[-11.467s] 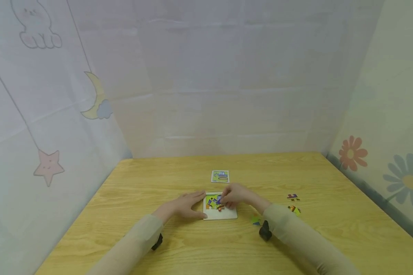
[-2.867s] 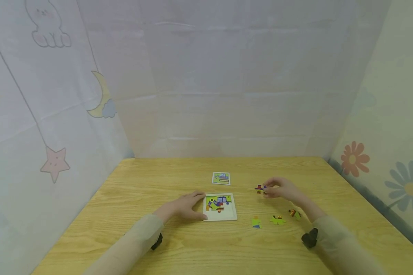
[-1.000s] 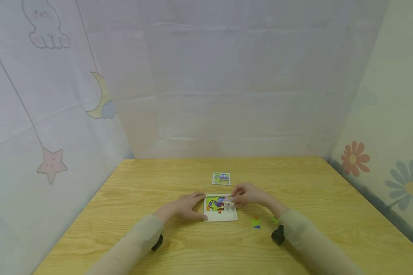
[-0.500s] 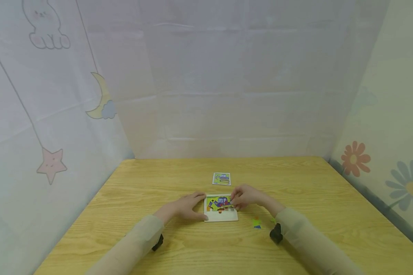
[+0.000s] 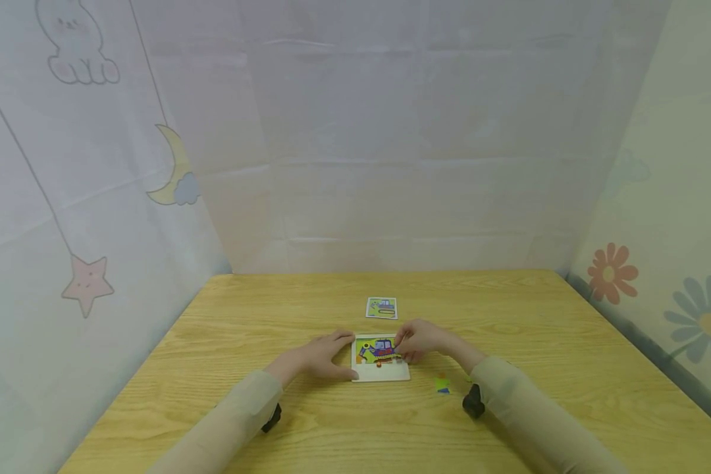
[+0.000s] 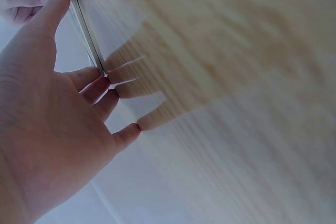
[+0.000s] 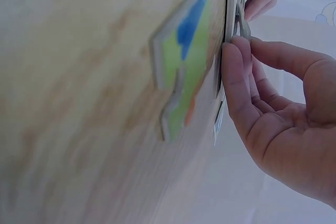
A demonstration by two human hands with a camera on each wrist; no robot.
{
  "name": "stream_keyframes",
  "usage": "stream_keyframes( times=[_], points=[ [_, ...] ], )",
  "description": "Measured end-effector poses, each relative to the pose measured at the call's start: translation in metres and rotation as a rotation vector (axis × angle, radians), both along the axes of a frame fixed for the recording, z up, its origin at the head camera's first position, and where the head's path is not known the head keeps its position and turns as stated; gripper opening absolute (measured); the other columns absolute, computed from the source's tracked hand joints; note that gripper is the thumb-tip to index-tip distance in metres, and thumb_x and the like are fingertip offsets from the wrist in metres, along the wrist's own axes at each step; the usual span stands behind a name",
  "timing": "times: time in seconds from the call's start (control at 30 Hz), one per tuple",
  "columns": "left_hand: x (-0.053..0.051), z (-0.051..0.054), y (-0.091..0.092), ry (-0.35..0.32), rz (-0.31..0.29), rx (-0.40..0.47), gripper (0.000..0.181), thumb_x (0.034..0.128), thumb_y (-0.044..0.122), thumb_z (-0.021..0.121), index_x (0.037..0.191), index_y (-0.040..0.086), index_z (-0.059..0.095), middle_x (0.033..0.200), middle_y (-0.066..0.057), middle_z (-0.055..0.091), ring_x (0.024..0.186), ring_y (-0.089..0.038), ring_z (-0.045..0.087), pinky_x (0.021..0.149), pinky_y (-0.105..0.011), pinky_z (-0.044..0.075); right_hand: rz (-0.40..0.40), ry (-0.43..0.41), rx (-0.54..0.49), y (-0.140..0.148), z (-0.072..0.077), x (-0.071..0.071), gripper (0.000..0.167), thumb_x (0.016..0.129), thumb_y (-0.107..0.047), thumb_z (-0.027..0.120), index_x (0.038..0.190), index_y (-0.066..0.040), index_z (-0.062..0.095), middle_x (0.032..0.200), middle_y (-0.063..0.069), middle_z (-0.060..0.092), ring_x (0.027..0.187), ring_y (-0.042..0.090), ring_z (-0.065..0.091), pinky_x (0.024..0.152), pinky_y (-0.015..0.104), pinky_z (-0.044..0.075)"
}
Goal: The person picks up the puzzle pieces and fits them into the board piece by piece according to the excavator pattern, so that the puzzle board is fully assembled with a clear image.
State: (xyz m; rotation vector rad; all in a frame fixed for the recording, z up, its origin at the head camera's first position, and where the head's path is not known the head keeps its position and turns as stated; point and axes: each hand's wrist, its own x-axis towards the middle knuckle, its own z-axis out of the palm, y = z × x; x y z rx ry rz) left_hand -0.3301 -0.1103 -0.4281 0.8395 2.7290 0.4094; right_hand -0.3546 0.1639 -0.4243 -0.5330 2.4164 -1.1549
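A white puzzle tray [image 5: 380,374] lies on the table, with joined pieces showing a purple digger in its upper part. The left hand [image 5: 316,357] stands at the tray's left side, fingers extended and spread, thumb near the lower corner; in the left wrist view, the left hand [image 6: 58,108] touches the tray's edge. At the tray's right side, the right hand [image 5: 422,338] pinches a piece low over the picture. The right wrist view shows this piece [image 7: 242,21] tilted between the thumb and fingers of the right hand [image 7: 283,98]. Its printed face is mostly hidden there.
A picture card [image 5: 382,308] lies behind the tray. To its right front rests a loose green piece [image 5: 442,385] with blue and orange parts. A bit of another green piece [image 5: 469,378] shows beside the right sleeve. Fabric walls surround the table.
The right hand brought a striped purple and red piece from the right to the tray. Over the last second it has lowered and shifted it slightly left, against the digger picture. The left hand stays put.
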Motion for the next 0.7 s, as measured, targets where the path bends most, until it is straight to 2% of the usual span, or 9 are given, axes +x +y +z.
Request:
stream_keyframes(
  times=[0.33, 0.53, 0.7],
  points=[
    [0.0016, 0.0003, 0.0003, -0.006, 0.005, -0.001, 0.085, 0.0844, 0.057, 0.059, 0.149, 0.012, 0.027, 0.154, -0.007, 0.024, 0.138, -0.038, 0.027, 0.112, -0.055, 0.023, 0.018, 0.076, 0.079, -0.0029, -0.0038, -0.0014, 0.009, 0.085, -0.013, 0.068, 0.088, -0.006, 0.063, 0.070, 0.002, 0.063, 0.056, 0.012, 0.057, 0.050, 0.025, 0.049],
    [0.0021, 0.0015, 0.0008, -0.007, 0.006, 0.010, 0.085, 0.0842, 0.056, 0.060, 0.148, 0.011, 0.027, 0.154, -0.007, 0.025, 0.138, -0.038, 0.028, 0.112, -0.056, 0.024, 0.021, 0.080, 0.068, -0.0045, -0.0059, -0.0028, 0.008, 0.084, -0.014, 0.069, 0.089, -0.008, 0.067, 0.072, 0.000, 0.064, 0.059, 0.012, 0.057, 0.054, 0.024, 0.050],
    [0.0026, 0.0024, 0.0008, -0.003, 0.005, 0.016, 0.084, 0.0845, 0.056, 0.060, 0.148, 0.011, 0.028, 0.154, -0.008, 0.025, 0.138, -0.038, 0.028, 0.112, -0.057, 0.023, 0.057, 0.081, 0.063, -0.0048, -0.0041, -0.0014, 0.011, 0.085, -0.013, 0.068, 0.096, -0.010, 0.071, 0.077, 0.001, 0.065, 0.061, 0.012, 0.057, 0.056, 0.025, 0.050]
  ],
)
